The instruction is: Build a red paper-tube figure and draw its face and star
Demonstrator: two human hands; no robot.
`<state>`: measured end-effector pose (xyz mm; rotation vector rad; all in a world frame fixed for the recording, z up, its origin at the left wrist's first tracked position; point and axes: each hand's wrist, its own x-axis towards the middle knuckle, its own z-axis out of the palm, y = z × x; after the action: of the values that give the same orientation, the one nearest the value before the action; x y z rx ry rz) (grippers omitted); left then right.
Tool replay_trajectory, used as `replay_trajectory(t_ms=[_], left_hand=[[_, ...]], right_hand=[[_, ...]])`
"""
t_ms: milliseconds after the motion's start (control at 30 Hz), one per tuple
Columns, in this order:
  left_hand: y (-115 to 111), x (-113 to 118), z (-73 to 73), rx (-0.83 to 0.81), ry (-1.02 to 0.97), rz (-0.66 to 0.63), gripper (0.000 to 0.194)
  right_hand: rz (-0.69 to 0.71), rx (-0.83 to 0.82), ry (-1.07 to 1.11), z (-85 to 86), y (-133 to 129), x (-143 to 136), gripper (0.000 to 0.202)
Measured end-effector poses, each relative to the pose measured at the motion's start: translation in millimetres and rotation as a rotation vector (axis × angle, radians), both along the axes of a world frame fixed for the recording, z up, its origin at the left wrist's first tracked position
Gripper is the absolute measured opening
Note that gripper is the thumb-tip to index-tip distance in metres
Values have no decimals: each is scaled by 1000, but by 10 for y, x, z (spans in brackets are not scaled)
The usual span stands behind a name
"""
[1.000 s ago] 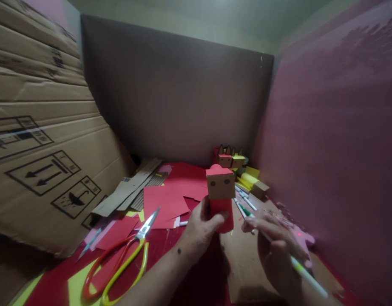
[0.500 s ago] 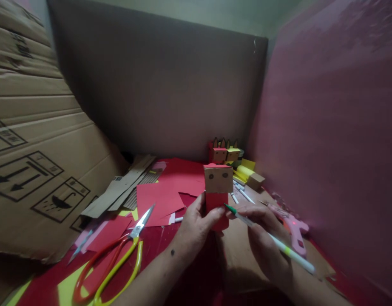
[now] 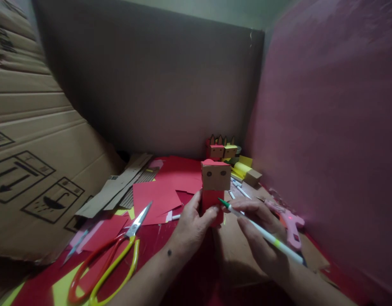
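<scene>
A small figure with a tan cardboard head, two drawn eyes and a red body stands upright in the grip of my left hand, whose thumb lies across the lower body. My right hand is closed around a white marker with a green tip. That tip is at the front of the red body, just below the head; whether it touches the paper I cannot tell.
Large scissors lie at the left by red sheets and cardboard strips. Behind are similar figures and a yellow piece. A pink glue gun is at the right, beside a pink wall.
The green marker tip has shifted from the right edge of the red body to nearer its middle. The whole view has moved slightly.
</scene>
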<state>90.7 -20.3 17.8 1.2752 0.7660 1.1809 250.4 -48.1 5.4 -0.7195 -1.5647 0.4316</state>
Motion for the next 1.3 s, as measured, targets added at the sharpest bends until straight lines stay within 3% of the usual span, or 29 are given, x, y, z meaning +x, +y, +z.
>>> replay_trajectory(t_ms=[500,833,1300], left_hand=[[-18,46,-30,35,77,55,31],[-53,81,1,5,55,38,38],[-53,89,13,-23,54,50,40]], right_hand=[[-164,-26,-59,-29,31,-31,12],[-134,-16,7,35,35,-68,13],[-155,-69,5,-28,33,-63,11]])
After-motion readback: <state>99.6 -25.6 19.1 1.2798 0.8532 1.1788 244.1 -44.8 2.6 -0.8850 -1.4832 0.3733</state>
